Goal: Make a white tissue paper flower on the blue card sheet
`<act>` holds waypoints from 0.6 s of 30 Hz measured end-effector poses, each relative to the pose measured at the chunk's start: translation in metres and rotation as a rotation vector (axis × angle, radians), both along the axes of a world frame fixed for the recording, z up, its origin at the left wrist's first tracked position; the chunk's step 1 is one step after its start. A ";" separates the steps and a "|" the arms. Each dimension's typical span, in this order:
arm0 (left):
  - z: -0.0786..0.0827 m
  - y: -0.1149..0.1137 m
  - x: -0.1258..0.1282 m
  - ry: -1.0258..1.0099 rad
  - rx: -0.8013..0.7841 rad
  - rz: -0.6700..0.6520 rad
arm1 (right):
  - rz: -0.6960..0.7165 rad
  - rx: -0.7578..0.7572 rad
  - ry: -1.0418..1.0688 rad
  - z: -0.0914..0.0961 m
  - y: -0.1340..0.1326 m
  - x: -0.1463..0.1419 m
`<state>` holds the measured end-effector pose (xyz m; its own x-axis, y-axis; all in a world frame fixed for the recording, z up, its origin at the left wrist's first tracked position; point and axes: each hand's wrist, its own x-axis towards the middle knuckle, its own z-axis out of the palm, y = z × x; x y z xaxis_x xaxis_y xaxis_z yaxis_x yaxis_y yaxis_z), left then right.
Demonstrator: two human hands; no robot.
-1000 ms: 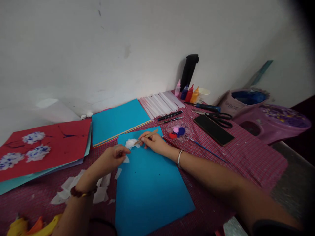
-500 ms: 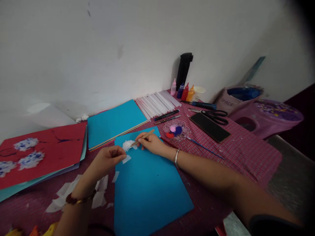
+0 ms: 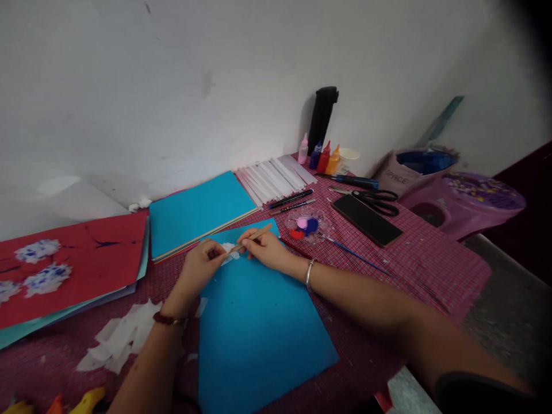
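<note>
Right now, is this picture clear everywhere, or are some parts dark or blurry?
Head view: the upper-right corner fades to black; a soft shadow marks the wall beside the black object; and fine detail around the left hand looks soft.

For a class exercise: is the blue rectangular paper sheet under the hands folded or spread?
Spread: the blue rectangular paper sheet lies flat on the red checked tablecloth, with no crease visible.
</note>
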<state>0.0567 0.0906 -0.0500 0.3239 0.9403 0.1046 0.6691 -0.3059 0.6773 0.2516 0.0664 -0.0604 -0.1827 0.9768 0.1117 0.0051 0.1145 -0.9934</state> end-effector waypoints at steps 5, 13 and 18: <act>-0.003 0.002 0.005 -0.074 -0.073 0.029 | -0.078 -0.018 0.097 0.002 -0.005 0.001; -0.001 0.003 0.007 -0.193 -0.136 0.055 | 0.046 0.069 -0.103 0.001 -0.008 -0.003; 0.002 0.001 0.009 -0.197 -0.139 0.032 | 0.062 0.179 -0.231 -0.003 -0.008 -0.003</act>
